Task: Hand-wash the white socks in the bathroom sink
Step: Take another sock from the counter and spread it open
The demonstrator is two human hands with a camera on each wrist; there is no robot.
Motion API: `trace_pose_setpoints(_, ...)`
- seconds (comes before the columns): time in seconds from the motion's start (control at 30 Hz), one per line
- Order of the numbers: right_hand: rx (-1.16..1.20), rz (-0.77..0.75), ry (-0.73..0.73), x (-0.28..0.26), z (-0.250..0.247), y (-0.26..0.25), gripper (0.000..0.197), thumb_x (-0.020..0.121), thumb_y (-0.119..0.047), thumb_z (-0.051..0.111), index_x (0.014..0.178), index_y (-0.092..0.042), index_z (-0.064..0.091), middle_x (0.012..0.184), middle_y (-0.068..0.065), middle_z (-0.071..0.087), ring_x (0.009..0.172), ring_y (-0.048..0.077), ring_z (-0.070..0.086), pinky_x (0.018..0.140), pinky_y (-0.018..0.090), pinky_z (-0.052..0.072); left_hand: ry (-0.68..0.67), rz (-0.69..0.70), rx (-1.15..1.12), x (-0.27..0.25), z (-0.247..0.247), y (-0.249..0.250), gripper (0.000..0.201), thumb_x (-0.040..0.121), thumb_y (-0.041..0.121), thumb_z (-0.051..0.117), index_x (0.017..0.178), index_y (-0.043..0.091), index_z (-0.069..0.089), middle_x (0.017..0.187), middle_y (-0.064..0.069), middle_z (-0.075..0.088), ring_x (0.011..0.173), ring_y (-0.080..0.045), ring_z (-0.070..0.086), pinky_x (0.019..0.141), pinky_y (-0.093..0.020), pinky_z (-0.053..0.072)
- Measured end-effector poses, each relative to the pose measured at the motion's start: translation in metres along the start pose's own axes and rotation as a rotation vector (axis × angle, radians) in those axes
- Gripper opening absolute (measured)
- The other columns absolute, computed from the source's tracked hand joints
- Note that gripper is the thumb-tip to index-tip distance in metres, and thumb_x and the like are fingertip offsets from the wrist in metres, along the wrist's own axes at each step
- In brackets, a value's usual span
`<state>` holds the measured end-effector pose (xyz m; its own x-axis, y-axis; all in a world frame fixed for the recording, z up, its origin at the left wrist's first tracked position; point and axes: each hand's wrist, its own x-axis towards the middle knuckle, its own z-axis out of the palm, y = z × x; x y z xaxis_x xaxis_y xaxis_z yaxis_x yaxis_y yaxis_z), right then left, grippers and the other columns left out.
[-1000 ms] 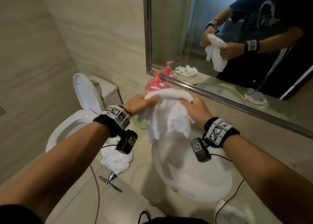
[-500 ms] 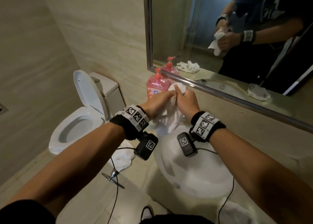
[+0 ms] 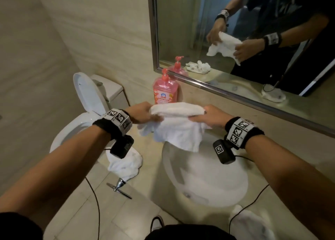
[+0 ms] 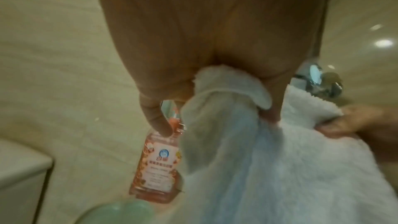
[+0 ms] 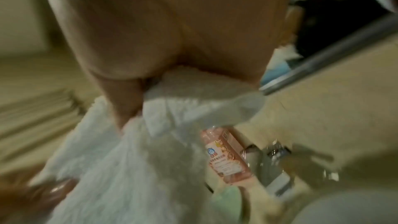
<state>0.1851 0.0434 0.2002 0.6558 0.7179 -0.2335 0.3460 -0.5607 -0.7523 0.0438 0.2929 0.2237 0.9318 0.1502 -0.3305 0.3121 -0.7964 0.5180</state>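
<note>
I hold a white fluffy sock (image 3: 178, 129) stretched out just above the back rim of the round white sink (image 3: 204, 176). My left hand (image 3: 143, 114) grips its left end and my right hand (image 3: 208, 115) grips its right end, about a sock's width apart. The loose part hangs down toward the basin. In the left wrist view the sock (image 4: 258, 159) is bunched between thumb and fingers. In the right wrist view, which is blurred, the sock (image 5: 129, 168) is pinched under the thumb. The mirror shows the same two-handed hold.
A pink pump soap bottle (image 3: 165, 91) stands behind the sock against the wall. More white fabric (image 3: 125, 164) lies on the counter at the left, and another piece (image 3: 250, 223) at the front right. A metal plug (image 3: 117, 185) lies nearby. The chrome faucet (image 4: 318, 81) is behind; an open toilet (image 3: 85, 103) is at the left.
Half a second ago my hands were pressed together with the sock bunched between them. They have since pulled apart sideways and the sock is stretched out again.
</note>
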Motion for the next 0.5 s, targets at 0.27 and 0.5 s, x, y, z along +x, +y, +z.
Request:
trace_pose_setpoints(0.27,0.536,-0.002,0.456,0.008,0.062,-0.055,0.023,0.093,-0.046,0.065,0.098,-0.024,0.067,0.084,-0.007,0.075,0.074,0.005,0.072,0.064,0.025,0.058,0.241,-0.032,-0.86,0.005,0.026,0.07,0.055,0.101,0.054,0.039,0.081,0.01,0.064,0.057,0.005,0.066,0.044,-0.005,0.06,0.043,-0.014,0.046)
trace_pose_setpoints(0.5,0.478,-0.011,0.537,0.005,0.064,-0.071,0.037,0.098,-0.049,0.056,0.104,-0.016,0.07,0.078,-0.004,0.073,0.064,0.004,0.07,0.053,0.024,0.055,0.296,-0.082,-0.779,0.016,0.032,0.081,0.044,0.105,0.039,0.035,0.102,0.005,0.064,0.1,-0.013,0.068,0.09,-0.024,0.064,0.083,-0.04,0.057)
